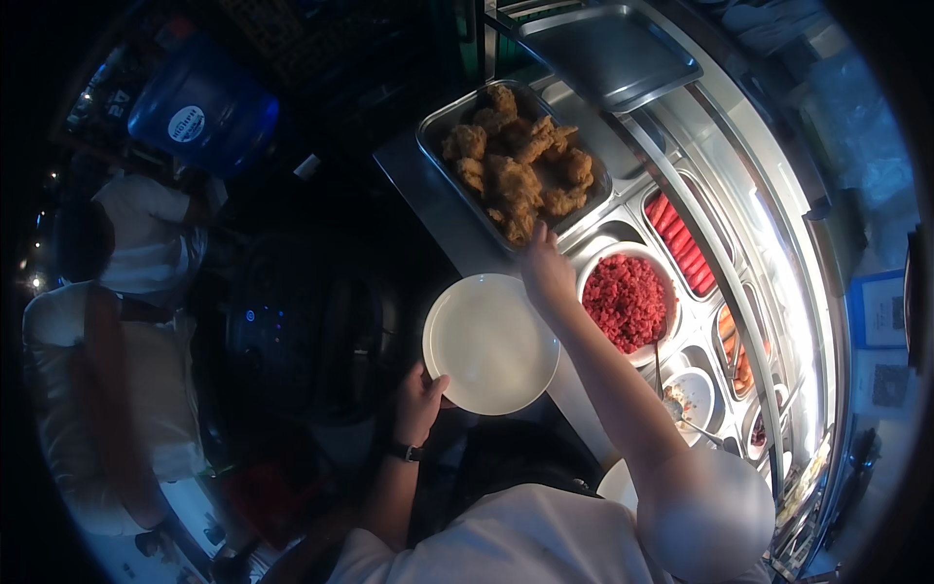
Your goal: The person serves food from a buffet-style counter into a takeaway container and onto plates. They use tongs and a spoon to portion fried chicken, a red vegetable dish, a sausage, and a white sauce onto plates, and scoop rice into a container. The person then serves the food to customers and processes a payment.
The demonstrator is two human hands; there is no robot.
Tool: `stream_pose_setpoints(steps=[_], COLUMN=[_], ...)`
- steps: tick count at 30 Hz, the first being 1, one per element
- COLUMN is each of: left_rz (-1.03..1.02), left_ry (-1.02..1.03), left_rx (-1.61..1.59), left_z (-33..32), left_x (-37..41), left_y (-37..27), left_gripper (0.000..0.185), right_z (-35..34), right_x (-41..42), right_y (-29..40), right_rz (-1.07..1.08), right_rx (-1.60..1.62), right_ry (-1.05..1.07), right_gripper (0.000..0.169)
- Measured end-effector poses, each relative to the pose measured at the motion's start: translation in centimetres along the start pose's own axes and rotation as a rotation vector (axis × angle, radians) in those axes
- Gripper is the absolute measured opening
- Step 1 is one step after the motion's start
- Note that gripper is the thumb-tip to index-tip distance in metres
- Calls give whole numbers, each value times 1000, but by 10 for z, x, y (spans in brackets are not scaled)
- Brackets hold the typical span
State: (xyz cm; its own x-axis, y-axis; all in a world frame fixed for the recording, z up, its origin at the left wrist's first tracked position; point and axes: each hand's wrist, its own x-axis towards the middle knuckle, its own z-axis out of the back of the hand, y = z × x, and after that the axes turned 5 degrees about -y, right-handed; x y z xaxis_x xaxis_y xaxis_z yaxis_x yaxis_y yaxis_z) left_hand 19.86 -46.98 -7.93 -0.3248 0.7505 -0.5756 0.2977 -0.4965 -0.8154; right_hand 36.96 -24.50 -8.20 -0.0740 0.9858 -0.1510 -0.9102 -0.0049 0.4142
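Observation:
My left hand [425, 400] grips the lower left rim of a round white plate [490, 343] that has no food on it. My right hand [546, 269] reaches to the near corner of a steel tray [454, 199] piled with fried chicken pieces [514, 179]. Its fingers are at the tray's rim beside the lowest piece; whether they grip the rim, a piece or a tool cannot be told. Right of that hand, a white bowl of chopped red food [624, 302] sits in the steel counter, with a utensil handle leaning over its lower edge.
Beyond the bowl are red sausages [678, 241], smaller orange-brown sausages [737, 350] with tongs, and a white bowl with a spoon [689, 400]. A curved display frame [719, 252] arches over them, an empty tray [609, 55] on top. Two people in white shirts [142, 379] are at left, near a blue container [204, 106].

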Motion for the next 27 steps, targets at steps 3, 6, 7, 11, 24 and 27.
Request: stream_pose_setpoints(steps=[3, 6, 7, 11, 24, 27], left_rz=[-53, 3, 17, 22, 45, 44], left_ry=[8, -7, -10, -23, -21, -21], left_rx=[18, -15, -43, -77, -110, -89], left_z=[8, 12, 10, 8, 11, 12], left_x=[6, -1, -5, -7, -11, -8], left_y=[15, 9, 4, 4, 5, 9], left_gripper=[34, 34, 33, 31, 30, 28], right_z=[-7, 39, 41, 36, 87, 80], right_x=[10, 8, 9, 17, 3, 8], right_y=[-55, -65, -67, -71, -113, -117], right_rz=[190, -312, -329, -263, -319, -208], right_rx=[215, 1034, 1020, 797, 1391, 1224], right_ry=[-231, 209, 208, 193, 286, 301], right_gripper=[48, 47, 47, 47, 26, 31])
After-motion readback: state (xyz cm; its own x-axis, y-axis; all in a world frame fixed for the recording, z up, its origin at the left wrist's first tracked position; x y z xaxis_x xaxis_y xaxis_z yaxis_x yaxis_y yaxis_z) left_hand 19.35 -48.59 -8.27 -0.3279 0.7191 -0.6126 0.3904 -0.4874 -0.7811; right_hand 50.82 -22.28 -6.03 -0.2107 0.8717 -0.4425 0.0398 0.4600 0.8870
